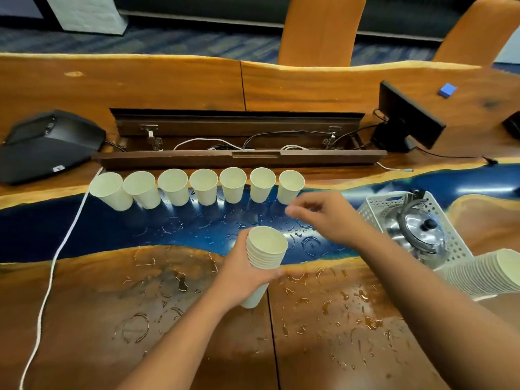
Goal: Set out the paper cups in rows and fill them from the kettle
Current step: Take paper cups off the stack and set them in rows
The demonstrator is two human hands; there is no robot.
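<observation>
My left hand (242,273) is wrapped around a stack of paper cups (264,258), holding it upright over the middle of the desk (84,305). My right hand (323,218) hovers just beyond the stack with fingers loosely curled, holding nothing I can make out. Past it, seven cups (204,186) stand in one row along the desk's blue strip, toward the far edge. By the right edge, a steel kettle (422,232) sits in a white perforated basket (458,243), with another cup stack (489,273) lying on its side nearer me. Water rings and drops mark the wood.
</observation>
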